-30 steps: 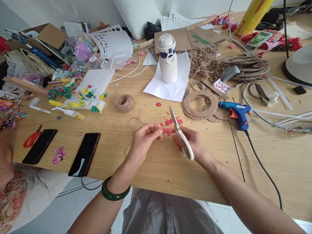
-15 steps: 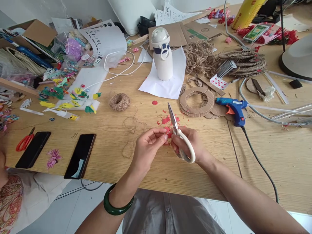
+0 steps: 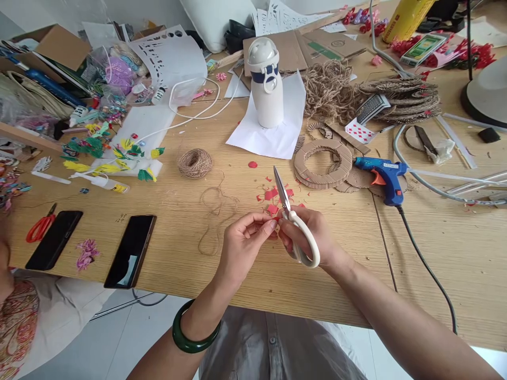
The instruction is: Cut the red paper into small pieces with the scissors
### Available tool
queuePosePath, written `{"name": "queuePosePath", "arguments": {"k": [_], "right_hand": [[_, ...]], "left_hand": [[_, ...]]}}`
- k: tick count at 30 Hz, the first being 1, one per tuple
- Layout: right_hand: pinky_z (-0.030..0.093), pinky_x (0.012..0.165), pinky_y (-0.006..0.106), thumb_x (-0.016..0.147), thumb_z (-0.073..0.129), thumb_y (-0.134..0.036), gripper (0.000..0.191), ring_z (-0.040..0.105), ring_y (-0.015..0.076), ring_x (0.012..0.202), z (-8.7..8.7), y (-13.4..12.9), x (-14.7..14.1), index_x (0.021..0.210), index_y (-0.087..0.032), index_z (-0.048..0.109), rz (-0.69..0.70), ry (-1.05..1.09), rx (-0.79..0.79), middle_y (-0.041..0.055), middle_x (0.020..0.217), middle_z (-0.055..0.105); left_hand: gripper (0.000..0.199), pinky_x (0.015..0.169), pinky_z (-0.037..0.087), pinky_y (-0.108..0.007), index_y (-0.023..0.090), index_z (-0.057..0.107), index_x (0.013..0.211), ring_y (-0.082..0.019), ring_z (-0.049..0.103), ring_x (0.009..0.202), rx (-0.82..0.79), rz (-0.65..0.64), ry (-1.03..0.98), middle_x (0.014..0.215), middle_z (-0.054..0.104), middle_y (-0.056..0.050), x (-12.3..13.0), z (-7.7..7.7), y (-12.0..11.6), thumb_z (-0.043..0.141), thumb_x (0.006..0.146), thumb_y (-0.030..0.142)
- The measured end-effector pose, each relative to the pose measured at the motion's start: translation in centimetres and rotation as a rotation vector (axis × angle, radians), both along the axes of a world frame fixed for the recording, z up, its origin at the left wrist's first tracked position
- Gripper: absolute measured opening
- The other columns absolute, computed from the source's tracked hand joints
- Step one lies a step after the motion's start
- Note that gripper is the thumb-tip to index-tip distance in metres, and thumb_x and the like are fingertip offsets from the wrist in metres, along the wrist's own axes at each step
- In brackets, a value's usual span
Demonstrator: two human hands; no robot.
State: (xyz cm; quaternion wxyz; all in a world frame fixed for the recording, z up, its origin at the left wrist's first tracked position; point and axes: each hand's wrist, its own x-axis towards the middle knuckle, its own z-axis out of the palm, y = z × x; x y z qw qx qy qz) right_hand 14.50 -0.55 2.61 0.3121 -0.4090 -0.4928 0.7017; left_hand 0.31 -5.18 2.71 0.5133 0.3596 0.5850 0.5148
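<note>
My right hand [image 3: 312, 232] is closed round white-handled scissors [image 3: 304, 235], whose silver blades point up and away from me. Between the thumb and fingertips of my left hand [image 3: 247, 240] is a small piece of red paper [image 3: 276, 219], mostly covered by the fingers. The fingertips of both hands nearly meet at this piece. Just beyond them lie red paper scraps [image 3: 271, 194] scattered on the table. A round red piece [image 3: 252, 164] sits apart from the scraps. Loose twine [image 3: 214, 211] curls to the left of my left hand.
A twine ball [image 3: 195, 162], a white bottle [image 3: 267, 100] on paper, a cardboard ring [image 3: 301, 171] and a blue glue gun [image 3: 386, 177] stand beyond my hands. Two phones [image 3: 130, 250] [image 3: 55, 240] and red-handled pliers [image 3: 40, 228] lie left. Another person's arm [image 3: 5, 269] is at the left edge.
My hands stay close together and have barely moved, with the scissors still held in the right. The whole view has shifted slightly.
</note>
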Motion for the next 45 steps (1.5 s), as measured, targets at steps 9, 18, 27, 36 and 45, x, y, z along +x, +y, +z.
{"name": "queuePosePath", "arguments": {"k": [9, 18, 27, 36, 45], "right_hand": [[0.039, 0.048, 0.023, 0.074, 0.075, -0.05, 0.039, 0.046, 0.0099, 0.053, 0.6, 0.3, 0.4, 0.086, -0.017, 0.058, 0.143, -0.088, 0.099, -0.0045, 0.064, 0.048], [0.031, 0.053, 0.024, 0.075, 0.077, -0.047, 0.041, 0.037, 0.0109, 0.061, 0.5, -0.1, 0.3, 0.088, -0.014, 0.058, 0.227, -0.119, 0.169, -0.0037, 0.067, 0.046], [0.032, 0.054, 0.025, 0.075, 0.078, -0.048, 0.042, 0.038, 0.0112, 0.06, 0.3, -0.1, 0.3, 0.088, -0.014, 0.058, 0.22, -0.126, 0.189, -0.0037, 0.066, 0.047], [0.031, 0.052, 0.025, 0.077, 0.075, -0.049, 0.041, 0.036, 0.0108, 0.059, 0.0, -0.1, 0.3, 0.085, -0.014, 0.057, 0.215, -0.144, 0.23, -0.0038, 0.066, 0.046], [0.03, 0.052, 0.025, 0.076, 0.075, -0.051, 0.042, 0.037, 0.0109, 0.059, 0.0, -0.1, 0.2, 0.085, -0.013, 0.058, 0.218, -0.172, 0.24, -0.0035, 0.066, 0.045]], "left_hand": [[0.014, 0.087, 0.052, -0.032, 0.016, 0.07, 0.078, -0.017, 0.067, 0.086, 0.037, 0.169, -0.152, 0.085, 0.07, -0.003, -1.1, 1.1, 1.1, 0.076, 0.075, 0.029], [0.009, 0.095, 0.05, -0.034, 0.016, 0.072, 0.076, -0.015, 0.067, 0.088, 0.065, 0.199, -0.305, 0.087, 0.073, -0.003, -1.2, 1.1, 1.1, 0.076, 0.075, 0.024], [0.009, 0.09, 0.051, -0.031, 0.016, 0.072, 0.075, -0.015, 0.067, 0.087, 0.061, 0.207, -0.339, 0.085, 0.074, -0.002, -0.8, 1.0, 1.2, 0.077, 0.073, 0.023], [0.005, 0.092, 0.051, -0.031, 0.017, 0.072, 0.076, -0.014, 0.068, 0.09, 0.07, 0.193, -0.354, 0.089, 0.075, -0.003, -0.7, 0.9, 1.1, 0.076, 0.076, 0.021], [0.004, 0.094, 0.051, -0.032, 0.017, 0.073, 0.077, -0.014, 0.068, 0.089, 0.085, 0.19, -0.346, 0.087, 0.075, -0.002, -0.6, 1.0, 0.9, 0.075, 0.077, 0.021]]}}
